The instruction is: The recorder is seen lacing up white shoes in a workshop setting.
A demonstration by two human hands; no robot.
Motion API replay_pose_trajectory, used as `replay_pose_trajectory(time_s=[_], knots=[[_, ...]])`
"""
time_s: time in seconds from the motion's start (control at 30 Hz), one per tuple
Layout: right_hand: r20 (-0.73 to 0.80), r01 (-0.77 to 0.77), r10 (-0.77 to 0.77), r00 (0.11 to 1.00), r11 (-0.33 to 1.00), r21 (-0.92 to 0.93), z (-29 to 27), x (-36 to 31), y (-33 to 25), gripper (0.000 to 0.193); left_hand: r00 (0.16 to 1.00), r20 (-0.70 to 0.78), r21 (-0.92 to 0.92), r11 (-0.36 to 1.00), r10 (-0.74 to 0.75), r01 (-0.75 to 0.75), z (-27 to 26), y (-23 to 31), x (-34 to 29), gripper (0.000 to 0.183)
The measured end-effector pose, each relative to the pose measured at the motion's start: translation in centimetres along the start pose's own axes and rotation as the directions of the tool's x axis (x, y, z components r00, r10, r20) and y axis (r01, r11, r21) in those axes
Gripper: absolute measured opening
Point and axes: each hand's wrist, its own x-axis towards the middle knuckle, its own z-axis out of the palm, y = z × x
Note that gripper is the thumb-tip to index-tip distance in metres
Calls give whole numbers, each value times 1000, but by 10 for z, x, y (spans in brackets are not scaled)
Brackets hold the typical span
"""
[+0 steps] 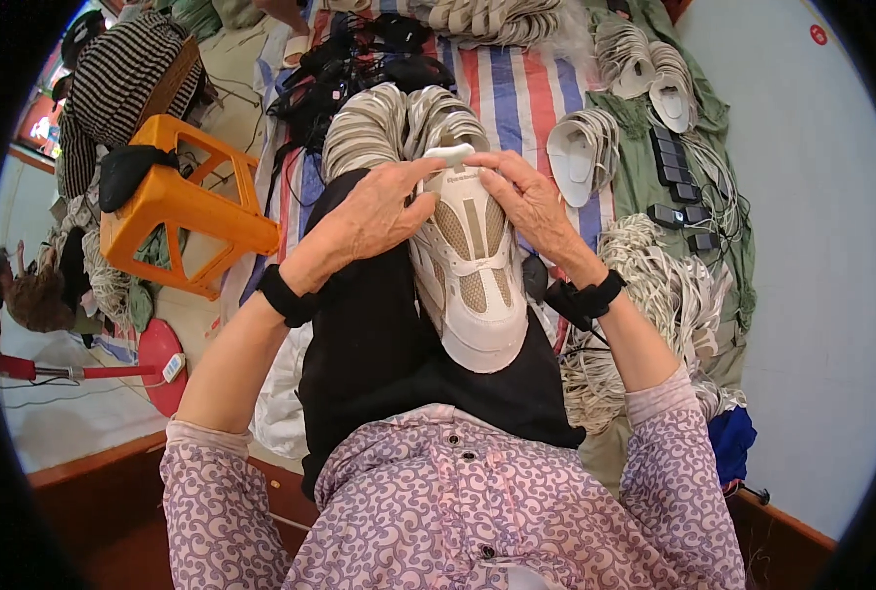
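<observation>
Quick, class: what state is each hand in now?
Left hand: touching the white shoe upper; grip unclear.
Right hand: touching it too; grip unclear.

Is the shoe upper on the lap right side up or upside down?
Right side up: the shoe upper shows its rounded toe and mesh panels to the camera.

The left fingers (424, 168) and right fingers (494, 162) hide bits of the far end of the shoe (472, 285); the lap (369, 324) hides its underside. Uppers (364, 128) behind it are partly covered. Near the far edge of the sheet (505, 93), a pile (497, 18) is cut off; the black heap (399, 37) is indistinct.
</observation>
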Motion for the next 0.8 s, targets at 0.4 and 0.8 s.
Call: replay_pose_trajectory(time_s=[0.4,0.8], knots=[[-29,29,-29,999,1000,-10,6,5,6,30,976,75,-549,808,-206,212,-2,-5,3,52],[-7,-25,24,1000,997,-79,13,10,10,34,947,-234,-261,952,-221,158,6,-1,-18,39]])
